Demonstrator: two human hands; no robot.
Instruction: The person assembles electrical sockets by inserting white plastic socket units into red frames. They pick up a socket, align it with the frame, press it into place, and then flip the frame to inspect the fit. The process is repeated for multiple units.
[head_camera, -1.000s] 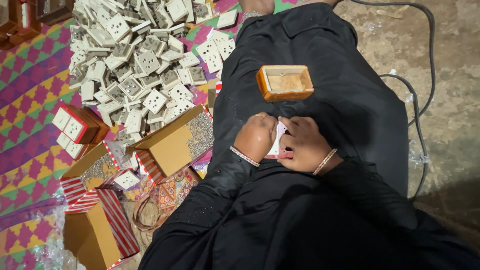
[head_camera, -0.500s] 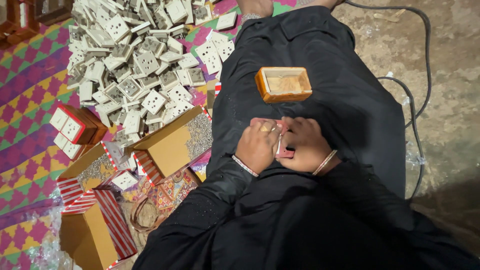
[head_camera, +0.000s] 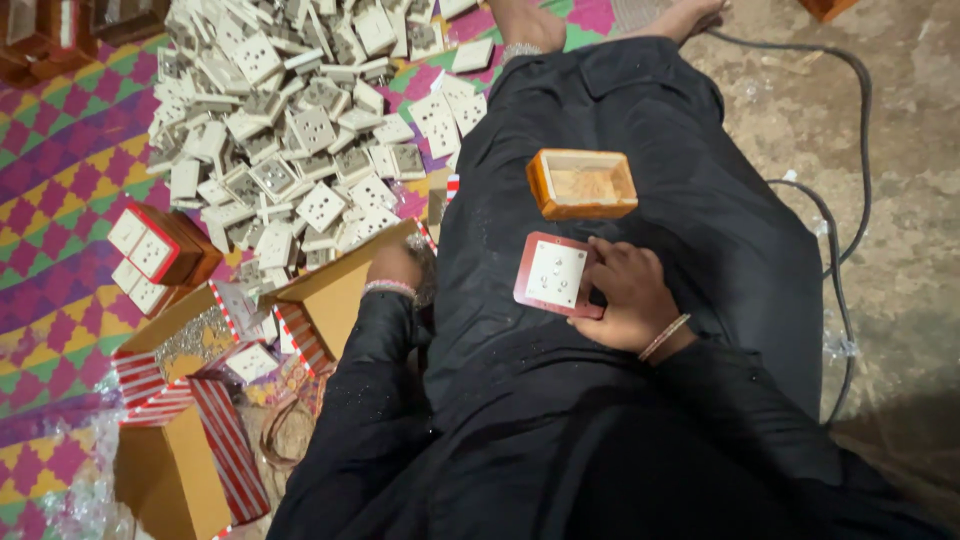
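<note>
My right hand (head_camera: 625, 300) holds a white socket plate with a red frame (head_camera: 555, 275) against my black-clad lap. An open wooden socket box (head_camera: 583, 182) rests on my lap just beyond it. My left hand (head_camera: 393, 270) has reached down to the left, into an open cardboard box (head_camera: 340, 285) on the mat; its fingers are hidden by the box flap and my sleeve, so what it grips does not show. A large heap of white socket plates (head_camera: 300, 130) lies on the patterned mat ahead of that hand.
A stack of framed sockets in wooden boxes (head_camera: 155, 255) stands at the left. Several red-striped cardboard cartons (head_camera: 200, 440) lie near my left knee. A black cable (head_camera: 835, 230) curves over the bare floor at the right. My feet (head_camera: 530, 25) show at the top.
Both hands were together on the socket plate in my lap. My left hand has let go and moved left into the cardboard box, while my right hand keeps the plate, now turned face up.
</note>
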